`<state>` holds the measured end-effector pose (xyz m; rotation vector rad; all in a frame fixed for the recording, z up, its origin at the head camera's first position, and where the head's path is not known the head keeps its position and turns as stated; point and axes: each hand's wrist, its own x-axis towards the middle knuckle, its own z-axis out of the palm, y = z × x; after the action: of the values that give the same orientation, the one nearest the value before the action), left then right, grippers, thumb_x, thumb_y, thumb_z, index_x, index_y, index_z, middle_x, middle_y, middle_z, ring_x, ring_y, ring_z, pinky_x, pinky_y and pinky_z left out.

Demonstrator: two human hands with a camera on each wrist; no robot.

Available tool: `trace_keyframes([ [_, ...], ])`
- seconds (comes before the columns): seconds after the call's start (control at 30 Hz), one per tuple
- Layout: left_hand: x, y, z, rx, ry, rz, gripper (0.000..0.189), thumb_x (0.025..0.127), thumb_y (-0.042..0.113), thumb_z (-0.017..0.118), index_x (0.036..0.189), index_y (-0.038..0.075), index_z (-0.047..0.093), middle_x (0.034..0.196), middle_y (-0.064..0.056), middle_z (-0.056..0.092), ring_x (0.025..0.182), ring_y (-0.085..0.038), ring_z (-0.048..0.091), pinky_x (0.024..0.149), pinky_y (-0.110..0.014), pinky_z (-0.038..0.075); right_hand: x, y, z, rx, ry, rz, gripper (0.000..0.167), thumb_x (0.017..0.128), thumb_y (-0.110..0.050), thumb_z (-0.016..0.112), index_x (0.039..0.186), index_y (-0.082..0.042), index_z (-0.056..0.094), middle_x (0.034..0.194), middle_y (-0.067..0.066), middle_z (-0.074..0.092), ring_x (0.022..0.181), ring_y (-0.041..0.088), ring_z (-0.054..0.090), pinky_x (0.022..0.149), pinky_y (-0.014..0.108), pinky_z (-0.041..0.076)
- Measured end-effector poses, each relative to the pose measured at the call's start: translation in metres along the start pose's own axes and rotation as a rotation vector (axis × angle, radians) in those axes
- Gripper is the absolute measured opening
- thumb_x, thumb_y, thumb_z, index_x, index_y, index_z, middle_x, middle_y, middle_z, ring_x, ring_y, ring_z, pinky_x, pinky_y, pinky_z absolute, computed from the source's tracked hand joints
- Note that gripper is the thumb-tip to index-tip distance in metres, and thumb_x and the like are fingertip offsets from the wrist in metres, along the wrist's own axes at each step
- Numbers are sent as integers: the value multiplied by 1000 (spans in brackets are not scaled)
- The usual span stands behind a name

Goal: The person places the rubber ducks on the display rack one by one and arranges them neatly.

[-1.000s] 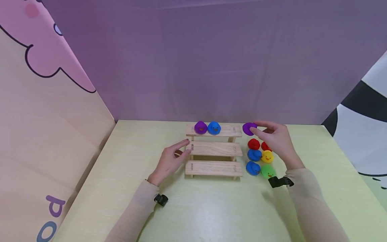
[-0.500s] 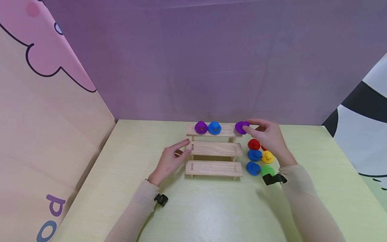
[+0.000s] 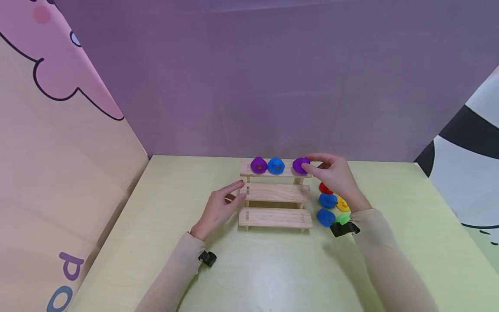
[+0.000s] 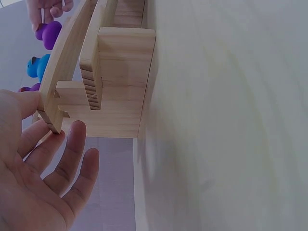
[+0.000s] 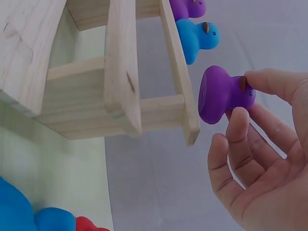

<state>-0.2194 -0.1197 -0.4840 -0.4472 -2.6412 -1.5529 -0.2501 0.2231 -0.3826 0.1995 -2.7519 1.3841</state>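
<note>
A three-step wooden stand (image 3: 277,193) stands on the table. My left hand (image 3: 220,210) grips the left end of its middle step, thumb above and fingers below, as the left wrist view shows. My right hand (image 3: 331,173) pinches a purple rubber duck (image 5: 224,95) by its head. That duck is just above the right part of the top step, with a narrow gap under its base in the right wrist view. On the top step's left half sit another purple rubber duck (image 3: 259,165) and a blue rubber duck (image 3: 276,165), side by side.
Right of the stand, several rubber ducks lie on the table (image 3: 265,268): blue ducks (image 3: 326,217), a red duck (image 3: 325,188), a yellow duck (image 3: 342,203) and a green duck (image 3: 343,218), some partly hidden by my right arm. A purple backdrop (image 3: 249,86) rises behind.
My right hand has moved left with the purple duck, from beside the stand to over the top step's right part. My left hand has stayed at the middle step.
</note>
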Motion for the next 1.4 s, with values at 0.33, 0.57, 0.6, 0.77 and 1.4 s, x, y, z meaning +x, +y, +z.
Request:
trace_keyframes([
  [0.33, 0, 1, 0, 5, -3, -3, 44, 107, 31, 67, 151, 22, 63, 156, 2, 61, 97, -20, 74, 78, -28, 62, 2, -3, 9, -2, -18, -19, 47, 101, -40, 75, 138, -10, 71, 127, 18, 73, 94, 33, 64, 66, 26, 55],
  [0.57, 1, 1, 1, 5, -6, 10, 44, 107, 32, 67, 150, 21, 64, 156, 1, 61, 96, -19, 74, 79, -27, 62, 3, -7, 13, 5, -22, -2, 45, 99, -39, 77, 135, -13, 73, 117, 17, 76, 88, 32, 64, 52, 29, 49],
  [0.6, 1, 1, 1, 4, -8, 10, 44, 107, 32, 66, 150, 22, 64, 156, 1, 61, 96, -19, 74, 79, -27, 62, 3, -7, 13, 6, -19, -4, 44, 99, -38, 78, 134, -13, 73, 116, 17, 76, 88, 33, 65, 51, 29, 49],
  [0.77, 1, 2, 2, 7, -9, 13, 44, 107, 32, 67, 150, 21, 64, 156, 1, 61, 97, -19, 74, 79, -27, 62, 4, -6, 16, -13, -5, -35, 40, 98, -36, 78, 131, -13, 75, 118, 16, 77, 90, 29, 69, 60, 29, 54],
  [1.4, 1, 0, -1, -12, -11, -4, 45, 108, 31, 66, 151, 21, 62, 157, 2, 60, 99, -21, 74, 81, -30, 63, 9, -8, 20, -7, -31, -22, 41, 99, -37, 77, 133, -15, 74, 117, 15, 78, 97, 34, 71, 68, 30, 56],
])
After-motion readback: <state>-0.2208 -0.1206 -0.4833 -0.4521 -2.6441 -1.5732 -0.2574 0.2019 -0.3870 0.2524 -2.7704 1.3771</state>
